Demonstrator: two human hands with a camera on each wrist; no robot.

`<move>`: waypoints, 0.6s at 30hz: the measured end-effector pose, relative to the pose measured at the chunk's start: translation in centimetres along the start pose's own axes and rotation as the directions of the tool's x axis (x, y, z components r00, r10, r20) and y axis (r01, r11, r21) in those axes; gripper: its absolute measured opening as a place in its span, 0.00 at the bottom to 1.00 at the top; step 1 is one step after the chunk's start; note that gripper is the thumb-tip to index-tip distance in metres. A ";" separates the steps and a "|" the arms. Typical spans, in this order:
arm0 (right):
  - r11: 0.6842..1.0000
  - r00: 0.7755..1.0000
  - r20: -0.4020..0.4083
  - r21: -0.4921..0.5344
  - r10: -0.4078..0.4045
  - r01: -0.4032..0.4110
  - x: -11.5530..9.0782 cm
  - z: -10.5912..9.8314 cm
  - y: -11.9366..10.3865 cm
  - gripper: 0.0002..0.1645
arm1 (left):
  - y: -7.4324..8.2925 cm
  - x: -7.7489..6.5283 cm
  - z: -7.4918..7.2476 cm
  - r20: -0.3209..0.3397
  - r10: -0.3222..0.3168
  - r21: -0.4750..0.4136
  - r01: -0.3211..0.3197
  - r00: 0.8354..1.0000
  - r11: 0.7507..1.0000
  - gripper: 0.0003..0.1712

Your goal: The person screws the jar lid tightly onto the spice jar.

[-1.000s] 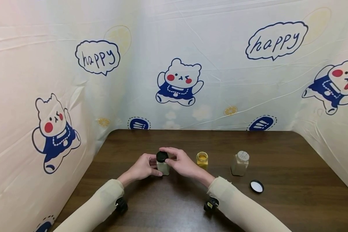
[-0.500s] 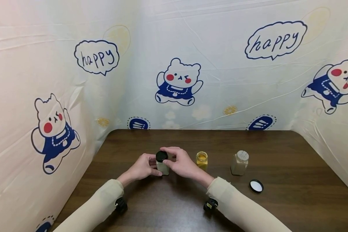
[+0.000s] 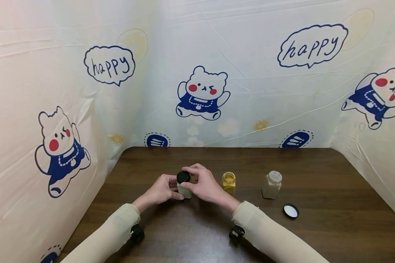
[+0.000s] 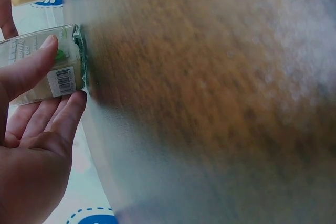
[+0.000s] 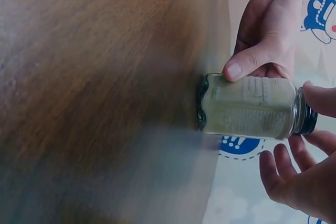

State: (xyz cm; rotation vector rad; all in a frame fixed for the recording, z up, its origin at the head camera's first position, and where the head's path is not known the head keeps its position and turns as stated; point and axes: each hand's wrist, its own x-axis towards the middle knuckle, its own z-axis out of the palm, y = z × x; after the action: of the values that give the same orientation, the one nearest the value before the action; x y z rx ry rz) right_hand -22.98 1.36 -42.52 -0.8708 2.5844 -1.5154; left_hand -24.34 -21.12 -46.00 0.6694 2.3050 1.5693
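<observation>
Left hand (image 3: 161,190): reached in from its side and gripped the capped jar low down, thumb on the near face, fingers around the far side by the base.
Right hand (image 3: 205,184): arched over from the other side, pinching the black cap (image 3: 183,176) between thumb and forefinger; the lower fingers were bent and hung clear of the glass.
Capped jar (image 3: 185,192): stood upright on the bench, left of its middle, between both hands, pale contents inside.
Change: the right hand had turned a little, its thumb coming around to the cap's near side and its knuckles rising; the left hand and jar had stayed put.
Yellow jar (image 3: 229,185): stood uncapped just beyond the right wrist, the nearest thing to that arm.
Pale jar (image 3: 271,187): stood farther right, with a holed top.
Loose lid (image 3: 291,211): lay white inside up, near the pale jar.
Bench (image 3: 191,233): dark wood, backed by a printed cloth (image 3: 250,91).
</observation>
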 end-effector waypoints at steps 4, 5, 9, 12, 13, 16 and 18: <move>1.000 1.000 -0.014 -0.012 -0.015 0.014 0.0 0.3 0.0 0.31 | 0.0 0.0 0.0 0.002 0.010 -0.002 -0.010 1.000 1.000 0.28; 1.000 1.000 -0.014 -0.009 -0.018 0.018 0.0 0.3 0.0 0.32 | 0.0 0.0 0.0 0.002 0.011 0.001 -0.011 1.000 1.000 0.28; 0.999 1.000 0.007 0.024 -0.024 0.024 -0.1 0.3 0.1 0.34 | 0.0 -0.1 0.1 0.003 0.008 0.011 -0.008 1.000 1.000 0.28; 0.995 0.999 0.031 0.093 -0.023 0.020 -0.2 0.0 0.3 0.33 | 0.1 -0.2 0.1 0.000 -0.005 0.013 0.005 1.000 1.000 0.27; 0.992 0.999 0.039 0.126 -0.022 0.017 -0.2 -0.1 0.3 0.33 | 0.1 -0.2 0.1 0.000 -0.006 0.014 0.006 1.000 1.000 0.27; 0.973 0.998 0.066 0.232 -0.025 0.009 -0.2 -0.5 0.5 0.33 | 0.2 -0.2 0.0 -0.006 -0.013 0.017 0.013 1.000 1.000 0.28; 0.961 0.995 0.089 0.278 -0.034 0.007 -0.2 -0.7 0.7 0.33 | 0.3 -0.2 0.0 -0.010 -0.018 0.019 0.018 1.000 1.000 0.28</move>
State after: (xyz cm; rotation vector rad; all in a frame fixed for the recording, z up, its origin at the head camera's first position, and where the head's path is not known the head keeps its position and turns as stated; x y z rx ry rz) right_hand -23.31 2.31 -42.74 -0.9126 2.2324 -1.7414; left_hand -24.10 -21.11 -45.74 0.6454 2.3294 1.5478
